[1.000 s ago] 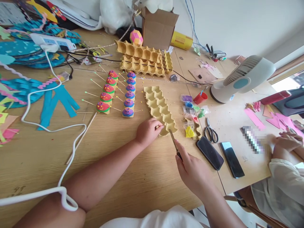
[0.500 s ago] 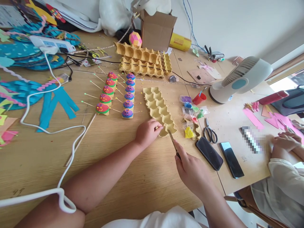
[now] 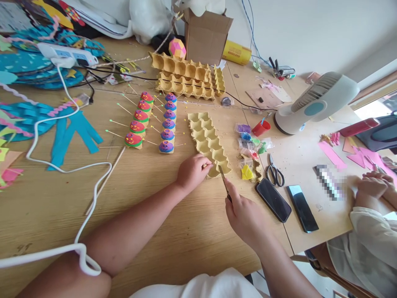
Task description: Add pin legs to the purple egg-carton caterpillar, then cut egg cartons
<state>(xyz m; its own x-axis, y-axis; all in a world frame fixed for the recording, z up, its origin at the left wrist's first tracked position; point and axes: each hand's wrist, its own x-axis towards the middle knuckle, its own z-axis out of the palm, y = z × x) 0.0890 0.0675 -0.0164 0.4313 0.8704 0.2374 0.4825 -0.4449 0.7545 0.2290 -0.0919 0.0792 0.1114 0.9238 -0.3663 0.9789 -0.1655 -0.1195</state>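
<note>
A yellow egg-carton strip [image 3: 208, 138] lies on the wooden table, running away from me. My left hand [image 3: 192, 171] is closed on its near end, fingers pinching the edge. My right hand [image 3: 245, 215] grips a knife [image 3: 223, 181] whose blade points up at the carton's near right corner and touches it. Two rows of painted egg-cup figures [image 3: 152, 121] with pins sticking out stand just left of the strip.
More egg cartons [image 3: 186, 76] and a cardboard box [image 3: 207, 36] sit at the back. Scissors [image 3: 275, 173], two phones [image 3: 288, 203], clay bags [image 3: 251, 145], a red cup [image 3: 261, 127] and a white fan [image 3: 316, 101] lie right. A white cable [image 3: 62, 165] crosses the left. Another person's hands [image 3: 372, 186] work at far right.
My right hand has pushed the knife slightly forward toward the carton's near corner. My left hand has stayed on the carton.
</note>
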